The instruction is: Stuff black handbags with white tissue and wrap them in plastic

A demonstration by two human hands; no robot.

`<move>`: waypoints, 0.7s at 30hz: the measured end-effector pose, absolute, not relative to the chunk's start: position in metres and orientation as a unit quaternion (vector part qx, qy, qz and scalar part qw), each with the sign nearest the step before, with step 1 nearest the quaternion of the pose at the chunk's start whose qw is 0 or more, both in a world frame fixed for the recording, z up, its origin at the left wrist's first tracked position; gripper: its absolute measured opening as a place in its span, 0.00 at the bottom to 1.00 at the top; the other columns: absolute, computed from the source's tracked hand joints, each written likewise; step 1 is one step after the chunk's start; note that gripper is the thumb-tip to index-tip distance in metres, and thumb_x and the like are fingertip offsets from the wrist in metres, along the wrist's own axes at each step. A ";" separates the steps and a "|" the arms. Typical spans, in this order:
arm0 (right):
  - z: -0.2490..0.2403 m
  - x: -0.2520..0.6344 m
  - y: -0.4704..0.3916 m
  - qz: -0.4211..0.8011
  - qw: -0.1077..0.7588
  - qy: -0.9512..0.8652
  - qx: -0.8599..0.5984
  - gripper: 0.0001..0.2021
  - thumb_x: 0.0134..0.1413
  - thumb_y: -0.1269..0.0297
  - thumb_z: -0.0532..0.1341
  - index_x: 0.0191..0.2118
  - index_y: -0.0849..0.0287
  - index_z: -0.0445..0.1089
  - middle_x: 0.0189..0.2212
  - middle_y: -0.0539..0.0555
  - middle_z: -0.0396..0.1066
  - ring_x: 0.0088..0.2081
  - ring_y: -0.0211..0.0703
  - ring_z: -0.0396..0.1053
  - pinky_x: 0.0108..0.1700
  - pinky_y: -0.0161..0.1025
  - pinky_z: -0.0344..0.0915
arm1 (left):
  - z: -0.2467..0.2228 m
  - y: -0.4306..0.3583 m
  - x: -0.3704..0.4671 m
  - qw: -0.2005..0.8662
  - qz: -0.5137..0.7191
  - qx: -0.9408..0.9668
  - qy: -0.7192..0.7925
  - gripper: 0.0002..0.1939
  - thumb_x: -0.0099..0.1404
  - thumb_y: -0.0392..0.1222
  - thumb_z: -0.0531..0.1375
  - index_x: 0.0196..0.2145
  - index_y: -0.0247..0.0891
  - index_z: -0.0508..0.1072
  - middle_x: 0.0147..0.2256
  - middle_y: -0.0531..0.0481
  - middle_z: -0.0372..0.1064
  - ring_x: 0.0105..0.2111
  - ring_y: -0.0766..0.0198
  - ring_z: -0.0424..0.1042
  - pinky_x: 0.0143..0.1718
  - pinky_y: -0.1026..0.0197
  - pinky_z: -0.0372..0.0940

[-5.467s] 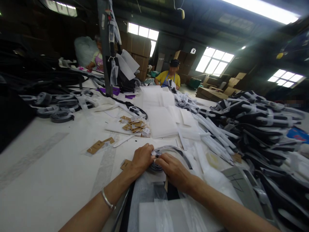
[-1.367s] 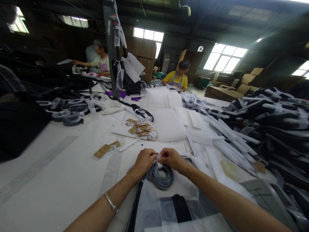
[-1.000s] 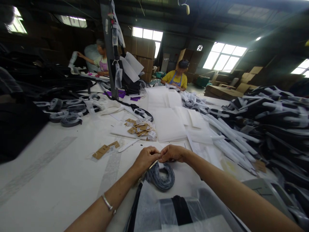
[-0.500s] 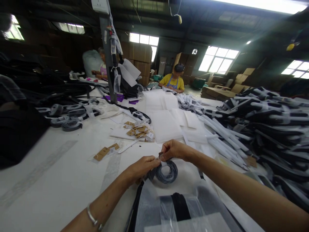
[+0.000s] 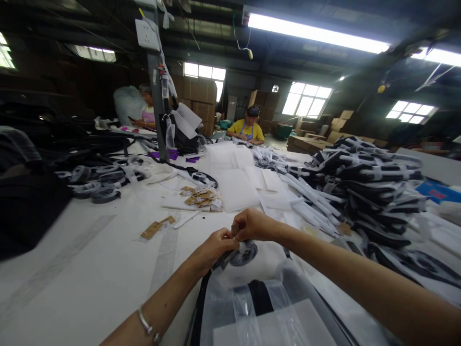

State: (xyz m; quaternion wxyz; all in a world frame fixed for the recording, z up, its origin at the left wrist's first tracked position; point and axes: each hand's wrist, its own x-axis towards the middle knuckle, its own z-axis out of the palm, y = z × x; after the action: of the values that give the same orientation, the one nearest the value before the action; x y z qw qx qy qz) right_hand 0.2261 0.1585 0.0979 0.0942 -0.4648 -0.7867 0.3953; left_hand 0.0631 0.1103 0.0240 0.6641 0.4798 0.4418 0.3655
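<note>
My left hand (image 5: 216,247) is closed, thumb and fingers pinched at the near-left side of a rolled-up grey strap (image 5: 245,257). Against it, my right hand (image 5: 254,225) pinches a small dark tab (image 5: 235,229) above the roll. The fingertips of both hands almost meet, and what lies between them is partly hidden. Below the hands lies a bag (image 5: 219,302) wrapped in a translucent pale cover. A black handle (image 5: 260,295) with clear film around it crosses its top, and a white sheet (image 5: 302,322) rests nearer me.
Brown hang tags (image 5: 203,197) lie in a heap beyond my hands, with more tags (image 5: 154,229) to the left. White foam sheets (image 5: 237,185) cover the middle. Wrapped black bags (image 5: 382,187) are stacked right. A post (image 5: 158,96) rises at left; a co-worker (image 5: 248,127) sits opposite.
The view has turned to the right and tipped up. My hands stay together at the strap; the roll, seen as an open ring before, now looks flatter and is more covered by my right hand.
</note>
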 end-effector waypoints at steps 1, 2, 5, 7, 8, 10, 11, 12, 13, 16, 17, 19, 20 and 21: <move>0.098 0.225 0.156 0.374 0.102 -0.796 -0.465 0.08 0.36 0.74 0.68 0.28 0.60 0.76 0.21 0.45 0.72 0.24 0.34 0.65 0.24 0.30 0.57 | 0.023 0.110 0.064 0.662 0.374 0.475 0.443 0.13 0.46 0.40 0.63 0.30 0.38 0.64 0.22 0.59 0.61 0.22 0.71 0.58 0.23 0.66 0.51; 0.098 0.224 0.153 0.352 0.111 -0.803 -0.467 0.08 0.36 0.75 0.67 0.28 0.60 0.77 0.21 0.46 0.73 0.24 0.35 0.66 0.24 0.30 0.57 | 0.022 0.110 0.066 0.662 0.381 0.469 0.443 0.12 0.45 0.39 0.62 0.29 0.38 0.64 0.22 0.59 0.61 0.21 0.71 0.57 0.22 0.66 0.50; 0.093 0.222 0.146 0.307 0.136 -0.813 -0.476 0.08 0.37 0.76 0.66 0.28 0.60 0.77 0.22 0.47 0.74 0.25 0.37 0.68 0.25 0.30 0.58 | 0.017 0.111 0.071 0.673 0.393 0.449 0.438 0.10 0.44 0.38 0.60 0.27 0.39 0.63 0.19 0.60 0.58 0.18 0.72 0.54 0.20 0.66 0.46; 0.088 0.221 0.142 0.286 0.148 -0.816 -0.481 0.08 0.39 0.76 0.65 0.28 0.59 0.77 0.23 0.48 0.75 0.26 0.38 0.70 0.27 0.31 0.60 | 0.014 0.112 0.072 0.686 0.398 0.433 0.429 0.10 0.44 0.38 0.60 0.27 0.38 0.64 0.17 0.61 0.57 0.17 0.72 0.53 0.19 0.66 0.45; 0.084 0.222 0.140 0.266 0.154 -0.823 -0.478 0.08 0.41 0.76 0.64 0.29 0.59 0.78 0.24 0.49 0.76 0.27 0.39 0.71 0.28 0.31 0.61 | 0.013 0.113 0.072 0.694 0.400 0.426 0.422 0.10 0.44 0.38 0.60 0.26 0.38 0.65 0.17 0.60 0.58 0.17 0.72 0.54 0.19 0.67 0.46; 0.077 0.224 0.137 0.198 0.175 -0.851 -0.453 0.10 0.44 0.77 0.62 0.30 0.57 0.78 0.26 0.50 0.77 0.29 0.40 0.72 0.32 0.33 0.63 | 0.011 0.115 0.070 0.711 0.404 0.412 0.402 0.10 0.43 0.38 0.61 0.26 0.37 0.66 0.18 0.59 0.61 0.18 0.72 0.57 0.20 0.67 0.49; 0.075 0.225 0.136 0.157 0.184 -0.869 -0.431 0.11 0.45 0.78 0.62 0.31 0.56 0.78 0.27 0.50 0.77 0.31 0.41 0.73 0.34 0.34 0.64 | 0.011 0.116 0.069 0.720 0.404 0.406 0.392 0.10 0.43 0.38 0.61 0.26 0.36 0.66 0.19 0.58 0.63 0.18 0.72 0.58 0.20 0.68 0.50; 0.072 0.228 0.135 0.118 0.188 -0.887 -0.404 0.12 0.47 0.79 0.61 0.33 0.56 0.78 0.28 0.51 0.77 0.32 0.42 0.73 0.36 0.34 0.64 | 0.010 0.117 0.068 0.728 0.404 0.400 0.382 0.10 0.42 0.38 0.61 0.26 0.36 0.67 0.19 0.57 0.64 0.19 0.72 0.59 0.21 0.68 0.51; 0.072 0.230 0.134 0.088 0.186 -0.905 -0.373 0.13 0.48 0.80 0.61 0.35 0.56 0.78 0.29 0.52 0.77 0.33 0.43 0.73 0.38 0.35 0.65 | 0.009 0.118 0.067 0.736 0.403 0.395 0.374 0.10 0.42 0.37 0.61 0.27 0.35 0.68 0.19 0.57 0.64 0.19 0.72 0.59 0.21 0.68 0.52; 0.076 0.239 0.132 0.051 0.145 -0.952 -0.265 0.14 0.54 0.79 0.59 0.41 0.57 0.76 0.31 0.54 0.77 0.36 0.43 0.73 0.41 0.37 0.67 | 0.007 0.121 0.062 0.761 0.389 0.383 0.352 0.11 0.41 0.35 0.61 0.27 0.33 0.69 0.19 0.56 0.65 0.18 0.72 0.59 0.21 0.69 0.52; 0.080 0.242 0.132 0.052 0.132 -0.963 -0.229 0.14 0.56 0.78 0.58 0.44 0.58 0.75 0.34 0.55 0.77 0.38 0.43 0.73 0.44 0.38 0.67 | 0.006 0.122 0.061 0.769 0.384 0.380 0.342 0.11 0.41 0.34 0.61 0.27 0.33 0.70 0.20 0.55 0.66 0.19 0.72 0.60 0.21 0.68 0.53; 0.088 0.246 0.129 0.056 0.112 -0.976 -0.178 0.15 0.60 0.76 0.57 0.50 0.59 0.71 0.43 0.59 0.76 0.46 0.43 0.72 0.51 0.40 0.66 | 0.005 0.123 0.057 0.784 0.380 0.371 0.321 0.12 0.41 0.34 0.62 0.28 0.32 0.71 0.23 0.53 0.67 0.21 0.71 0.63 0.23 0.68 0.56; 0.092 0.248 0.128 0.052 0.105 -0.979 -0.167 0.16 0.61 0.73 0.57 0.54 0.60 0.69 0.48 0.60 0.74 0.50 0.44 0.70 0.55 0.42 0.64 | 0.005 0.124 0.056 0.788 0.382 0.367 0.313 0.12 0.42 0.35 0.63 0.28 0.33 0.70 0.24 0.53 0.68 0.22 0.71 0.64 0.25 0.67 0.57; 0.095 0.250 0.126 0.045 0.095 -0.981 -0.164 0.18 0.61 0.70 0.58 0.56 0.61 0.67 0.52 0.61 0.72 0.54 0.46 0.68 0.59 0.45 0.60 | 0.005 0.124 0.054 0.791 0.386 0.362 0.308 0.12 0.43 0.36 0.64 0.28 0.33 0.70 0.26 0.52 0.69 0.23 0.70 0.65 0.26 0.67 0.59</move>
State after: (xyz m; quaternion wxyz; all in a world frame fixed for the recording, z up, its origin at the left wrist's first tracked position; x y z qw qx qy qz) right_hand 0.2500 0.1261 0.0945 0.0952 -0.1638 -0.9808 0.0452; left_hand 0.0540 0.1241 0.0049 0.7911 0.3618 0.3078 0.3855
